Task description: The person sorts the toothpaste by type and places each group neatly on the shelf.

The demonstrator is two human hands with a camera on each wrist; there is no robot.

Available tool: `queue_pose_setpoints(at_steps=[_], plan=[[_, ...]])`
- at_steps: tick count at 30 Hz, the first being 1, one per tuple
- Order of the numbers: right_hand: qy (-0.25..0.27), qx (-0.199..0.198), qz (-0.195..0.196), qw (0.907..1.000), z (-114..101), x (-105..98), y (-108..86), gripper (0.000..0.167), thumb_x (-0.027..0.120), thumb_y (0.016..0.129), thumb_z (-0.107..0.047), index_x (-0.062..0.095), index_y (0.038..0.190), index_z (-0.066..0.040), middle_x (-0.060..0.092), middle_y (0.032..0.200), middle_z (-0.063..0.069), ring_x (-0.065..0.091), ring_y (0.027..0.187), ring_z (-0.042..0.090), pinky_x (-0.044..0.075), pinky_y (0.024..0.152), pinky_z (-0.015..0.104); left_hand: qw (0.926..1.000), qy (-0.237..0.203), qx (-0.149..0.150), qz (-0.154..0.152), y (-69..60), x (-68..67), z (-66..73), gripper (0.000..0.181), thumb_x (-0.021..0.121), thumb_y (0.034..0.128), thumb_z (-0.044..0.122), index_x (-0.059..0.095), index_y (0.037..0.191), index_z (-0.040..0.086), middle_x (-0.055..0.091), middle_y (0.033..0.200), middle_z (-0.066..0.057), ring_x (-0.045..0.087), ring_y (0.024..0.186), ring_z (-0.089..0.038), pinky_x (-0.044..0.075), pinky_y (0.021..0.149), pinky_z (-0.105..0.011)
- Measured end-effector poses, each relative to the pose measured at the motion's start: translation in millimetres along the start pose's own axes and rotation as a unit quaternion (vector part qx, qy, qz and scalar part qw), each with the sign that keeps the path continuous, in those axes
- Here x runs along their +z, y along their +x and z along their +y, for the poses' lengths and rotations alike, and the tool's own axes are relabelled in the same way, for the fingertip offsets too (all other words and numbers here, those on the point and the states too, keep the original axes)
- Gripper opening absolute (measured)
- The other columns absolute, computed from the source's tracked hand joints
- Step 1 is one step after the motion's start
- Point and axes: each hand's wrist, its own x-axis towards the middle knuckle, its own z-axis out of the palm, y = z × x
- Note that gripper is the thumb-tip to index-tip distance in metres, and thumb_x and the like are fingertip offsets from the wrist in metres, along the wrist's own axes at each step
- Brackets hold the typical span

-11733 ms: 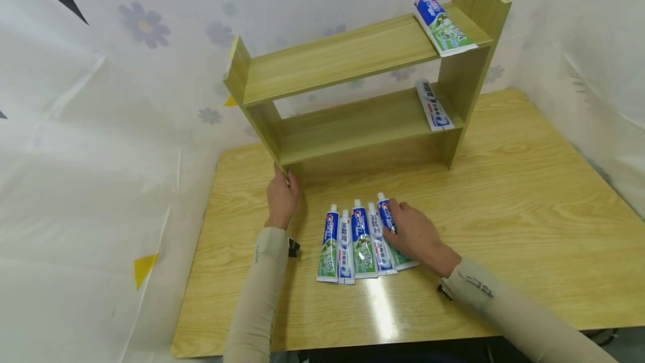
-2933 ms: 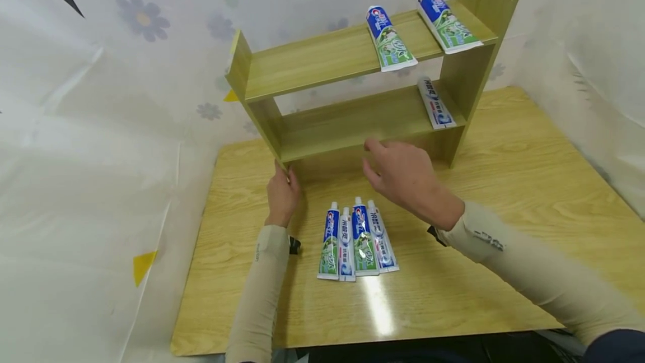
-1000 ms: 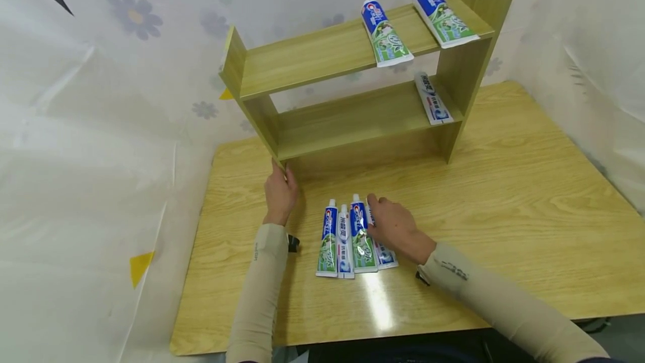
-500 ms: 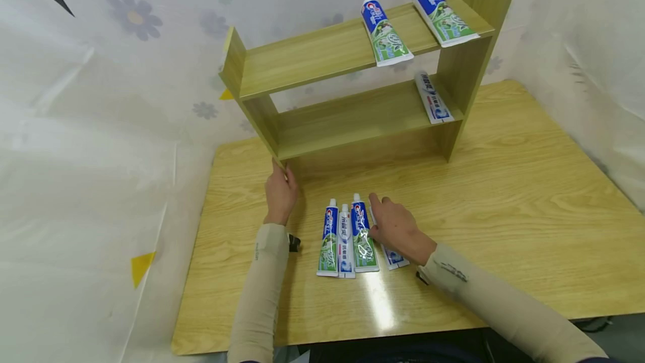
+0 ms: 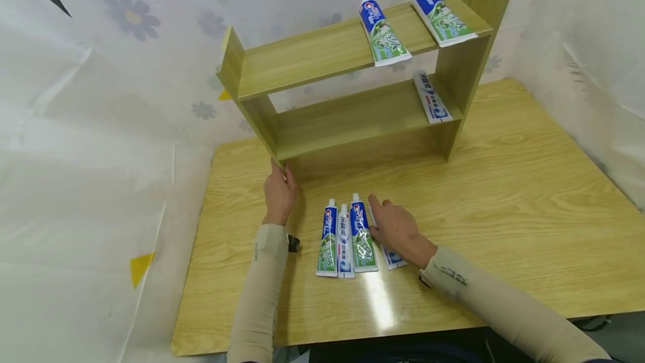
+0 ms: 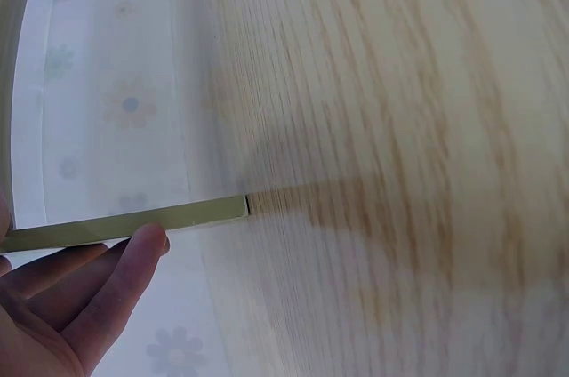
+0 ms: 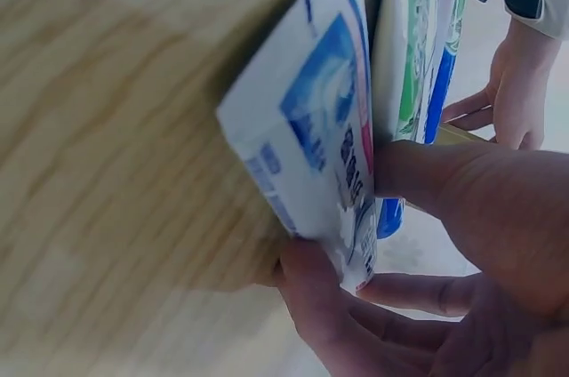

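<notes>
My left hand (image 5: 280, 195) grips the lower front edge of the wooden shelf unit's left side panel (image 5: 256, 128); in the left wrist view, fingers lie along that panel (image 6: 196, 214). With my right hand (image 5: 398, 228) I pinch a white toothpaste tube (image 7: 324, 101) between thumb and fingers, low over the table and tilted. Most of this tube is hidden by the hand in the head view. Left of it lie a blue-green toothpaste tube (image 5: 363, 237), a slim white toothpaste tube (image 5: 345, 242) and another blue-green tube (image 5: 328, 240), side by side, caps away from me.
On the upper shelf board (image 5: 302, 57) lie two blue-green toothpaste tubes, one in the middle-right (image 5: 385, 35) and one at the right end (image 5: 442, 15). A white tube (image 5: 432, 98) rests at the right of the lower board. The wooden table (image 5: 529, 212) extends right.
A blue-green tube went from the table row to the upper shelf. My right hand came back down to the white tube, which has shifted slightly right from its neighbour. The left hand stays put.
</notes>
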Motion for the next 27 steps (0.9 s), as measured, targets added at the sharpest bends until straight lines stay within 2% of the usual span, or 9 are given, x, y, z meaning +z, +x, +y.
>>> queue_pose_setpoints(at_steps=[2,3,4,9,10,16,17,27], plan=[[0.000,0.000,0.002,1.0000,0,1,0.5,0.057,0.082,0.098,-0.020,0.051,0.140,0.002,0.068,0.091,0.023,0.054,0.055,0.020,0.043,0.043,0.027,1.0000,-0.004,0.004,0.005,0.1,0.2,-1.1,0.039,0.042,0.1178,0.018,0.049,0.149,-0.006,0.068,0.074,-0.027,0.059,0.050,-0.034,0.046,0.049,-0.049],[0.002,0.000,0.003,1.0000,0,1,0.6,0.055,0.081,0.098,-0.019,0.051,0.139,0.002,0.068,0.090,0.022,0.054,0.054,0.019,0.043,0.043,0.026,0.9998,-0.015,0.011,0.012,1.2,5.3,-11.1,0.041,0.041,0.1186,0.023,0.049,0.149,-0.003,0.068,0.073,-0.023,0.058,0.050,-0.030,0.046,0.049,-0.047],[0.004,0.001,0.003,1.0000,1,2,0.8,0.054,0.081,0.098,-0.018,0.051,0.139,0.002,0.067,0.089,0.021,0.054,0.054,0.019,0.043,0.043,0.026,0.9997,-0.015,0.013,0.015,1.2,5.9,-12.0,0.041,0.040,0.1186,0.023,0.050,0.147,-0.004,0.068,0.072,-0.023,0.058,0.049,-0.030,0.047,0.048,-0.048],[0.012,0.007,0.001,0.9999,3,3,-0.2,0.056,0.078,0.098,-0.016,0.051,0.143,0.003,0.067,0.090,0.021,0.053,0.054,0.019,0.041,0.043,0.025,0.9999,-0.010,-0.003,0.009,0.7,5.8,-9.9,0.041,0.039,0.1189,0.025,0.050,0.146,-0.003,0.070,0.077,-0.025,0.064,0.055,-0.035,0.051,0.053,-0.052],[0.012,0.006,0.002,0.9999,4,3,-0.5,0.057,0.078,0.097,-0.016,0.051,0.143,0.003,0.067,0.090,0.021,0.053,0.054,0.019,0.041,0.042,0.025,0.9999,-0.007,-0.007,0.007,2.7,8.8,-13.5,0.040,0.040,0.1186,0.024,0.050,0.146,-0.004,0.071,0.079,-0.027,0.065,0.057,-0.036,0.052,0.054,-0.052],[0.020,0.005,0.005,0.9998,11,2,-2.0,0.060,0.075,0.093,-0.014,0.051,0.145,0.003,0.069,0.093,0.022,0.055,0.057,0.019,0.044,0.044,0.025,0.9999,-0.007,-0.009,0.007,2.0,7.9,-12.2,0.039,0.042,0.1181,0.021,0.050,0.146,-0.005,0.070,0.078,-0.026,0.064,0.056,-0.035,0.051,0.052,-0.050],[0.021,0.007,0.004,0.9997,11,1,-2.0,0.061,0.075,0.092,-0.014,0.051,0.145,0.003,0.069,0.095,0.023,0.055,0.058,0.020,0.045,0.044,0.025,0.9999,0.002,-0.015,0.003,-1.2,-0.5,1.6,0.038,0.043,0.1177,0.018,0.050,0.146,-0.007,0.070,0.079,-0.030,0.064,0.056,-0.039,0.051,0.052,-0.053],[0.025,0.017,0.035,0.9989,18,-18,-0.1,0.054,0.073,0.092,-0.017,0.053,0.139,0.000,0.069,0.096,0.024,0.056,0.056,0.020,0.045,0.041,0.025,0.9998,0.005,-0.017,-0.006,-0.8,-0.7,2.2,0.037,0.043,0.1179,0.017,0.050,0.147,-0.004,0.070,0.080,-0.027,0.064,0.056,-0.037,0.049,0.053,-0.047]])
